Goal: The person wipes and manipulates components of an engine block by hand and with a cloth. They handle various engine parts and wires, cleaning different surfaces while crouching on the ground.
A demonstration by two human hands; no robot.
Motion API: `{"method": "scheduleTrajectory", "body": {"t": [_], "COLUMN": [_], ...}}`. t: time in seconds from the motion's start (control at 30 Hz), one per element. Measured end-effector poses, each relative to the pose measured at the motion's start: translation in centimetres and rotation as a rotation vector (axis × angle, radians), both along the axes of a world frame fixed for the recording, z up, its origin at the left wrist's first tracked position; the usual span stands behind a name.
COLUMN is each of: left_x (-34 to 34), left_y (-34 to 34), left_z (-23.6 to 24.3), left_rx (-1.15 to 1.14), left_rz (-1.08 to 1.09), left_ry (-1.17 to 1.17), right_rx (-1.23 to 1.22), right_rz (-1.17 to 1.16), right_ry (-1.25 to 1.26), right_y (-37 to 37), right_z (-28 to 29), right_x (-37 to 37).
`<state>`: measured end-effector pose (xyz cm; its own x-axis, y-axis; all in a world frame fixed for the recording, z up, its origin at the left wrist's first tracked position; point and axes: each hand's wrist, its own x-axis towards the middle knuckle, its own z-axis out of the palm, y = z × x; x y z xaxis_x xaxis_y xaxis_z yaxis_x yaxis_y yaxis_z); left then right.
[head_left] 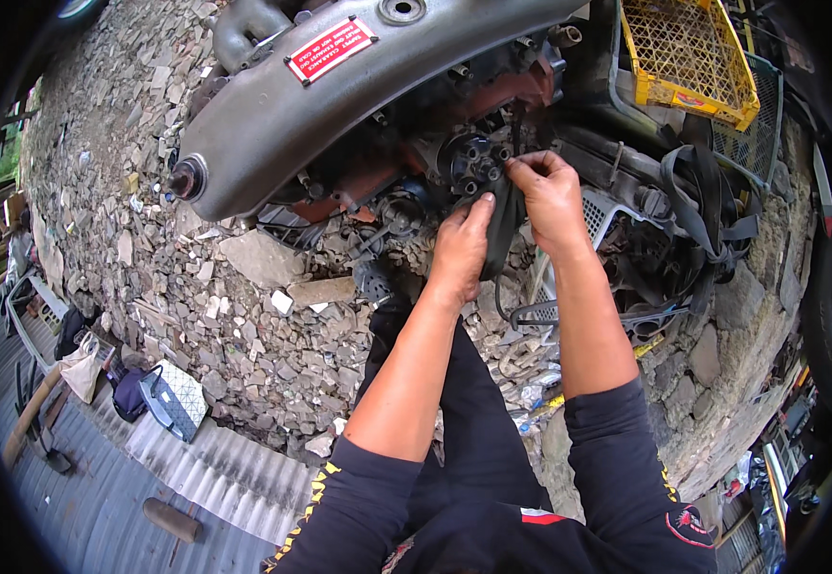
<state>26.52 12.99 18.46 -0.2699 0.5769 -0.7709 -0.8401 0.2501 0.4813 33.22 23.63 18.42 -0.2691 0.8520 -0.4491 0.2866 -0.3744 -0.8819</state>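
Belt (504,218), black and flat, is pinched in both hands in front of the engine. Its long way runs up and down, from the round pulley with bolts (475,163) toward the person's legs.

Nearest, the left hand (458,251) sits low, fingers closed on the belt's lower part, with the belt just to its right. A bit farther, the right hand (550,199) is higher, fingertips pressed together on the belt's top end, right beside the pulley. So the right hand is closer to the pulley.

Behind them lies the grey engine cover (339,91). Farthest back, a yellow crate (689,57) sits by the engine's right end.
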Motion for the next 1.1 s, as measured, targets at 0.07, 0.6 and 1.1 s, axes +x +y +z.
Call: {"method": "scheduleTrajectory", "body": {"t": [0.07, 0.6, 1.1], "left_x": [0.4, 0.3, -1.3], "left_y": [0.5, 0.3, -0.1], "left_z": [-0.9, -1.5, 1.1], "left_rx": [-0.071, -0.186, -0.275], "left_rz": [-0.015, -0.029, -0.2], "left_ry": [0.147, 0.004, -0.044], "right_rx": [0.162, 0.026, -0.121], "right_rz": [0.001, 0.002, -0.243], "right_ry": [-0.168, -0.258, -0.029], "right_y": [-0.3, -0.6, -2.2], "right_z": [-0.1, 0.7, -0.3], "right_x": [-0.2, -0.7, -0.2]}}
